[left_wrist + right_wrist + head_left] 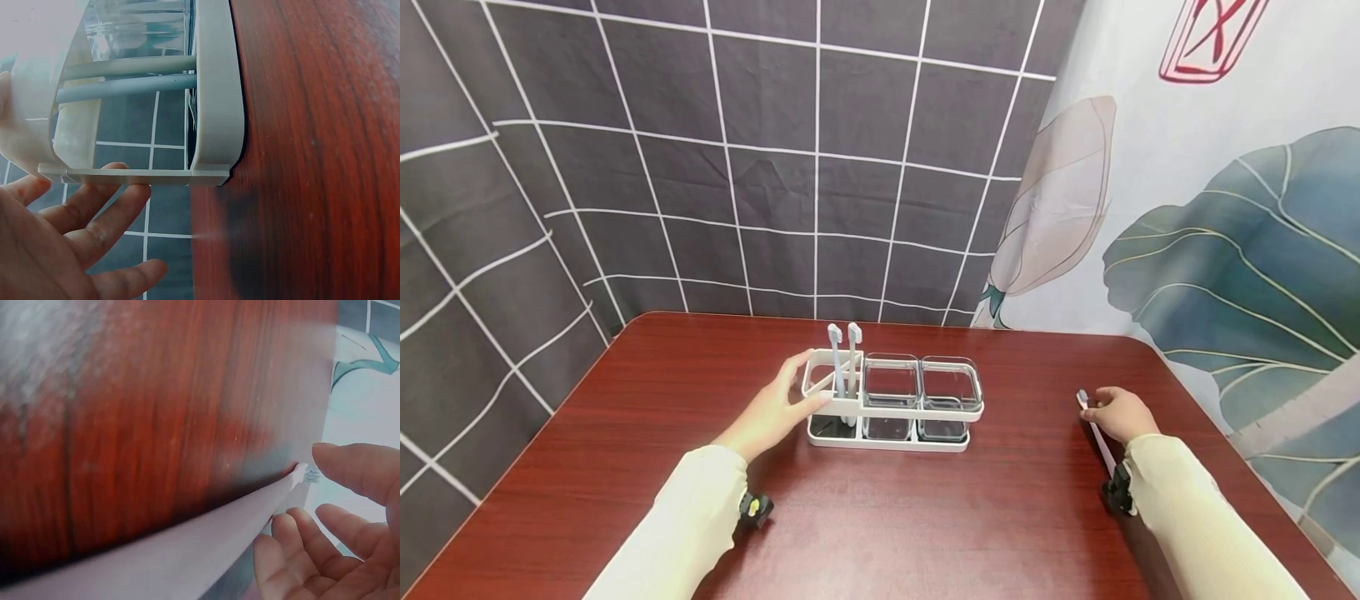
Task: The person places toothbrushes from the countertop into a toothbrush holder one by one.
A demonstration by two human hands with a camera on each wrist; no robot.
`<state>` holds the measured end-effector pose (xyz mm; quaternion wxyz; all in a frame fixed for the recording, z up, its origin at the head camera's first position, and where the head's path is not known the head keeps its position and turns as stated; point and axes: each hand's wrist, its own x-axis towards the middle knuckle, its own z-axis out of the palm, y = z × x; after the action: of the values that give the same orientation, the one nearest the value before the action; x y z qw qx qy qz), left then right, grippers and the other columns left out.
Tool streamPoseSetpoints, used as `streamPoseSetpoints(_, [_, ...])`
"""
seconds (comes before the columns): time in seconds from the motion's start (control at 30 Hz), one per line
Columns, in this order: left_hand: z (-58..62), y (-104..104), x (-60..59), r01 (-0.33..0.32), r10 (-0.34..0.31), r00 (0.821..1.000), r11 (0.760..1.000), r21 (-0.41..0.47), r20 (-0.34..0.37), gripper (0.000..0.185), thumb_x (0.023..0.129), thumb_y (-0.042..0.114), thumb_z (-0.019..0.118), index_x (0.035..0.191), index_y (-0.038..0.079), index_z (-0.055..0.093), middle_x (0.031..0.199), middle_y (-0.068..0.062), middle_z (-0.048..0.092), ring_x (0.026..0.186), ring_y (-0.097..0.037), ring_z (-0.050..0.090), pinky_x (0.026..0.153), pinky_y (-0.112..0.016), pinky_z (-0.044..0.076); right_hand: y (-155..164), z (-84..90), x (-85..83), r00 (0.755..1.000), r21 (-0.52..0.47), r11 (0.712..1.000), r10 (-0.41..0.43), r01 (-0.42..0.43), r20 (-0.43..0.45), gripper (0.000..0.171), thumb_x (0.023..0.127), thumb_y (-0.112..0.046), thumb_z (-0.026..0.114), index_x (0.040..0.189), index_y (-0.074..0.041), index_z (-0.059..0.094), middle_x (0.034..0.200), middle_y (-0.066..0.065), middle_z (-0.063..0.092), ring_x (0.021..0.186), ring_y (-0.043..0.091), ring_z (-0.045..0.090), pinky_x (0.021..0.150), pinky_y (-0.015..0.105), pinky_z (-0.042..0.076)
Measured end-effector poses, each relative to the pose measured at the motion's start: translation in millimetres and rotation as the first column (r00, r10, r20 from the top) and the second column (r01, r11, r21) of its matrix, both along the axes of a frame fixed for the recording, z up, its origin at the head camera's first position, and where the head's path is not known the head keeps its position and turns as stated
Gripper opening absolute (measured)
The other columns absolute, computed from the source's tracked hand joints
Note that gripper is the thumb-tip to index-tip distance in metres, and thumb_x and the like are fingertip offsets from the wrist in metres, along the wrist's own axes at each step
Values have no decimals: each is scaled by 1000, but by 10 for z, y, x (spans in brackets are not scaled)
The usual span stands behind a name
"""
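Note:
A white toothbrush holder (917,412) stands in the middle of the table, with two toothbrushes upright in its left compartment: a blue toothbrush (838,367) and a greyish one (853,367). At the holder's left end my left hand (778,408) grips the frame, thumb on the front rim and fingers at the side and back. To the right, a pale pinkish toothbrush (187,550) lies on the table, its bristles pointing away from me. My right hand (340,531) is over it, thumb and loosely bent fingers on either side with a gap between them.
Two clear cups (891,383) sit in the holder's middle and right compartments. The reddish wooden table (970,517) ends at a dark grid-patterned cloth (775,183) behind and a leaf-printed cloth (1195,250) on the right. Each wrist carries a small black camera.

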<state>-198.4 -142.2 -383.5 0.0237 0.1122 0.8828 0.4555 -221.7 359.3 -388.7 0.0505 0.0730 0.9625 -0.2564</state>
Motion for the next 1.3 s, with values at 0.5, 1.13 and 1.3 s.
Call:
streamPoseSetpoints(0.5, [12, 0, 12, -2, 2, 1000, 1000, 7, -4, 77, 90, 38, 66, 151, 16, 26, 149, -18, 38, 130, -35, 46, 106, -55, 35, 1, -10, -42, 994, -90, 992, -81, 87, 76, 40, 86, -5, 65, 114, 20, 53, 92, 24, 61, 75, 23, 54, 60, 27, 49])
streamPoseSetpoints(1.13, [29, 4, 21, -5, 5, 1000, 1000, 9, -2, 77, 90, 39, 66, 151, 17, 26, 151, -16, 36, 132, -36, 43, 107, -56, 33, -25, 21, -43, 993, -153, 984, -74, 87, 87, 30, 85, 1, 62, 110, 18, 59, 90, 22, 63, 70, 20, 54, 57, 27, 51])
streamPoseSetpoints(1.3, [25, 1, 22, -9, 9, 1000, 1000, 9, 3, 77, 90, 39, 66, 151, 17, 26, 150, -16, 37, 131, -36, 44, 106, -57, 34, -37, 32, -37, 993, -160, 983, -76, 89, 87, 31, 86, 0, 62, 111, 18, 58, 94, 24, 62, 74, 22, 54, 59, 27, 52])
